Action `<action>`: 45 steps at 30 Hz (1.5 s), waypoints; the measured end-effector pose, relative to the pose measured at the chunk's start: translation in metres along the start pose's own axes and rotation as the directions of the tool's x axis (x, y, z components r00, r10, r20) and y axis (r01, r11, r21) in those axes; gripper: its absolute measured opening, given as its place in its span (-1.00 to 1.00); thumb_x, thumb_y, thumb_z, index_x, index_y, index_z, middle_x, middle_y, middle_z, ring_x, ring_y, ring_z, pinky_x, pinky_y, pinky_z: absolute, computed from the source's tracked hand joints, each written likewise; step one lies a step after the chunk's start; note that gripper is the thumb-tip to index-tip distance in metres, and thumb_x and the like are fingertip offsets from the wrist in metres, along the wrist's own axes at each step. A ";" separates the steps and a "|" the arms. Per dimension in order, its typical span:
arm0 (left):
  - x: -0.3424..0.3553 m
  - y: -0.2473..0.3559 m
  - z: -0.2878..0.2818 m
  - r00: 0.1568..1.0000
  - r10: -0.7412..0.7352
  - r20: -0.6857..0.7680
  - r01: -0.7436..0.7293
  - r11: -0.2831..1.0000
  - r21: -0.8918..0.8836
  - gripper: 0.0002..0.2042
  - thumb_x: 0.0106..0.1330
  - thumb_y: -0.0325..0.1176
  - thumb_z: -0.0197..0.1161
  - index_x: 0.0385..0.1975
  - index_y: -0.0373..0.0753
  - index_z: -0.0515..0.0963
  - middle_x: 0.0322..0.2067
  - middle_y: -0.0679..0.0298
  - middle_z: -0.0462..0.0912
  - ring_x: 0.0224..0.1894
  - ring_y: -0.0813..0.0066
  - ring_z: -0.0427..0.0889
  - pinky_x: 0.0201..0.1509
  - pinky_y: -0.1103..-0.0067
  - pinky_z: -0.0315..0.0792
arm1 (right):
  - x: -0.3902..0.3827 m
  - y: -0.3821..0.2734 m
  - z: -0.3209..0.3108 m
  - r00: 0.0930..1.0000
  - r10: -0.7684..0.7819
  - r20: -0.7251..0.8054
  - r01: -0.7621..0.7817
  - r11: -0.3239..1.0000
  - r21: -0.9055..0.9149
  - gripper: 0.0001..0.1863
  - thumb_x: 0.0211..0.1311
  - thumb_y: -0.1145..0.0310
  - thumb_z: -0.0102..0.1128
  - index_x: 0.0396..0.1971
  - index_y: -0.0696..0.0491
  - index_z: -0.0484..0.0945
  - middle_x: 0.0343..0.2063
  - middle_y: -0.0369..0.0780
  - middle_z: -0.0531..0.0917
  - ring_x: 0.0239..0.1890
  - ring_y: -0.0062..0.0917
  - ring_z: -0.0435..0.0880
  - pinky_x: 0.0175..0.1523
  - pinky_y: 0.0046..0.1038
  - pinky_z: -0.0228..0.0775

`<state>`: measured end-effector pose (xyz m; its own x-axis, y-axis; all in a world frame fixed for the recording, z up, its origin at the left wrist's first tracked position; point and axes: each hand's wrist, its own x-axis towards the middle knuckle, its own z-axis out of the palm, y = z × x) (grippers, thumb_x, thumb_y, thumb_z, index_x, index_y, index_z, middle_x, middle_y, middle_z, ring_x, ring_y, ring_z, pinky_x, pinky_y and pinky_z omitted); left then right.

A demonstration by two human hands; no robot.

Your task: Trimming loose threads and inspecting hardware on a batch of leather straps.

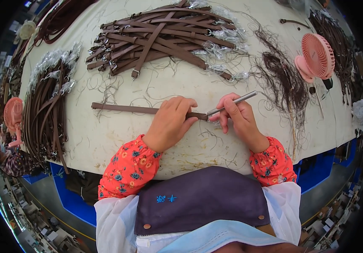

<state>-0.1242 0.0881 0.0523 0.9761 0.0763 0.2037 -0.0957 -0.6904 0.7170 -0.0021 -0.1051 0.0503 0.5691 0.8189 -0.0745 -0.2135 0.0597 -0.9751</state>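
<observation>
A brown strap (126, 109) lies across the pale tabletop in front of me, its free end pointing left. My left hand (171, 122) is closed on the strap near its right end, thumb and fingers pressed on it. My right hand (242, 122) grips a slim silver pen-like metal tool (244, 97). One end of the tool meets the strap's right end; a thin bent tip sticks out at the upper right. Some clear plastic shows under my right fingers, and what fitting it covers is hidden.
A crossed heap of brown straps (160, 36) with plastic-wrapped metal hooks lies at the back. Another bundle (46, 109) hangs over the left edge. A pink fan (317, 55) and dark thread scraps (280, 76) are at right; a second pink fan (13, 114) stands far left.
</observation>
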 end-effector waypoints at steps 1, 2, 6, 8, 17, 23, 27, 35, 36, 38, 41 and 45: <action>0.000 0.000 0.001 1.000 0.001 0.000 -0.001 1.000 0.001 -0.77 0.13 -0.49 0.34 -0.22 -0.21 0.51 -0.35 0.24 0.47 -0.20 0.21 0.47 -0.07 0.39 0.32 | 0.000 0.000 0.000 1.000 0.000 -0.002 0.000 1.000 -0.002 -0.63 0.56 0.13 -0.20 -0.24 0.13 0.44 -0.69 -0.36 0.44 -0.67 -0.74 0.44 -0.09 -0.48 0.56; 0.001 -0.001 0.001 0.999 0.035 -0.015 -0.035 0.999 0.026 -0.77 0.13 -0.51 0.33 -0.21 -0.22 0.52 -0.34 0.23 0.47 -0.22 0.21 0.48 -0.09 0.39 0.33 | 0.000 0.000 0.000 1.000 0.000 -0.004 0.000 1.000 -0.004 -0.63 0.56 0.13 -0.21 -0.24 0.13 0.44 -0.69 -0.36 0.44 -0.67 -0.74 0.44 -0.09 -0.47 0.56; 0.003 -0.003 -0.001 1.000 0.024 0.007 -0.024 0.999 -0.029 -0.85 0.15 -0.54 0.31 -0.28 -0.24 0.58 -0.38 0.22 0.49 -0.28 0.22 0.50 -0.18 0.41 0.37 | 0.000 -0.001 0.000 1.000 0.005 0.004 -0.005 1.000 -0.002 -0.63 0.56 0.13 -0.21 -0.24 0.13 0.44 -0.69 -0.36 0.44 -0.67 -0.74 0.44 -0.09 -0.47 0.56; 0.003 -0.005 0.002 1.000 0.006 -0.012 -0.006 0.999 -0.039 -0.89 0.15 -0.54 0.30 -0.33 -0.25 0.59 -0.41 0.23 0.48 -0.30 0.23 0.49 -0.21 0.42 0.37 | 0.000 -0.002 0.000 1.000 0.007 0.011 -0.007 1.000 -0.008 -0.63 0.56 0.13 -0.21 -0.24 0.13 0.43 -0.69 -0.36 0.44 -0.67 -0.74 0.44 -0.08 -0.47 0.56; 0.004 -0.006 0.003 0.992 -0.112 -0.064 0.099 0.979 -0.180 -0.94 0.14 -0.52 0.36 -0.40 -0.25 0.66 -0.52 0.32 0.52 -0.55 0.54 0.36 -0.45 0.59 0.29 | 0.000 0.000 0.000 0.999 0.007 0.033 -0.006 1.000 -0.023 -0.63 0.56 0.12 -0.22 -0.23 0.13 0.43 -0.69 -0.36 0.45 -0.67 -0.74 0.46 -0.04 -0.46 0.55; 0.004 -0.006 0.005 0.991 -0.105 -0.086 0.086 0.977 -0.197 -0.93 0.14 -0.51 0.37 -0.39 -0.22 0.67 -0.52 0.36 0.58 -0.58 0.60 0.32 -0.49 0.63 0.26 | 0.000 0.002 -0.001 0.999 0.010 0.052 -0.008 0.999 -0.042 -0.63 0.56 0.12 -0.22 -0.23 0.12 0.43 -0.69 -0.36 0.46 -0.66 -0.73 0.47 -0.04 -0.48 0.54; 0.003 -0.006 0.005 0.989 -0.115 -0.090 0.094 0.974 -0.208 -0.92 0.13 -0.51 0.38 -0.39 -0.21 0.68 -0.48 0.39 0.62 -0.57 0.62 0.32 -0.48 0.64 0.27 | 0.000 0.001 0.000 0.998 0.020 0.053 -0.018 0.999 -0.040 -0.63 0.56 0.12 -0.21 -0.23 0.13 0.43 -0.68 -0.36 0.46 -0.66 -0.73 0.47 -0.04 -0.48 0.54; 0.003 -0.006 0.005 0.990 -0.113 -0.090 0.091 0.973 -0.213 -0.92 0.14 -0.52 0.38 -0.38 -0.21 0.68 -0.48 0.40 0.61 -0.56 0.63 0.32 -0.47 0.64 0.27 | 0.000 0.001 0.000 0.999 0.013 0.051 -0.008 0.996 -0.087 -0.62 0.56 0.13 -0.21 -0.24 0.13 0.44 -0.70 -0.36 0.46 -0.66 -0.73 0.47 -0.06 -0.48 0.54; 0.003 -0.006 0.005 0.990 -0.111 -0.091 0.090 0.974 -0.210 -0.92 0.13 -0.52 0.38 -0.38 -0.21 0.68 -0.48 0.40 0.61 -0.56 0.63 0.32 -0.47 0.64 0.27 | 0.000 0.001 0.000 0.999 0.013 0.051 -0.008 0.996 -0.087 -0.62 0.56 0.13 -0.21 -0.24 0.13 0.44 -0.70 -0.36 0.46 -0.66 -0.73 0.47 -0.06 -0.48 0.54; 0.003 -0.006 0.005 0.989 -0.111 -0.094 0.089 0.973 -0.213 -0.92 0.13 -0.52 0.38 -0.38 -0.21 0.68 -0.48 0.40 0.61 -0.57 0.63 0.32 -0.48 0.64 0.27 | 0.000 0.001 0.001 0.999 0.011 0.047 -0.008 0.997 -0.081 -0.62 0.56 0.13 -0.21 -0.25 0.13 0.44 -0.70 -0.36 0.46 -0.67 -0.73 0.47 -0.06 -0.48 0.54; 0.003 -0.006 0.006 0.989 -0.110 -0.100 0.087 0.973 -0.212 -0.92 0.13 -0.52 0.38 -0.38 -0.21 0.68 -0.48 0.40 0.61 -0.57 0.63 0.32 -0.48 0.65 0.27 | 0.000 0.001 0.001 0.999 0.007 0.049 -0.003 0.997 -0.081 -0.62 0.56 0.13 -0.21 -0.25 0.13 0.45 -0.70 -0.36 0.45 -0.67 -0.73 0.47 -0.06 -0.49 0.54; 0.003 -0.006 0.006 0.988 -0.106 -0.108 0.081 0.973 -0.215 -0.91 0.13 -0.52 0.39 -0.38 -0.21 0.68 -0.48 0.40 0.62 -0.58 0.63 0.32 -0.47 0.65 0.27 | 0.000 0.001 0.001 0.999 0.014 0.047 -0.010 0.997 -0.080 -0.62 0.56 0.13 -0.21 -0.25 0.13 0.45 -0.70 -0.36 0.46 -0.67 -0.73 0.46 -0.07 -0.50 0.54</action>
<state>-0.1192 0.0882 0.0447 0.9540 0.2262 0.1969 -0.0560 -0.5109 0.8578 -0.0031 -0.1049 0.0493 0.5285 0.8453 -0.0781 -0.1551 0.0057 -0.9879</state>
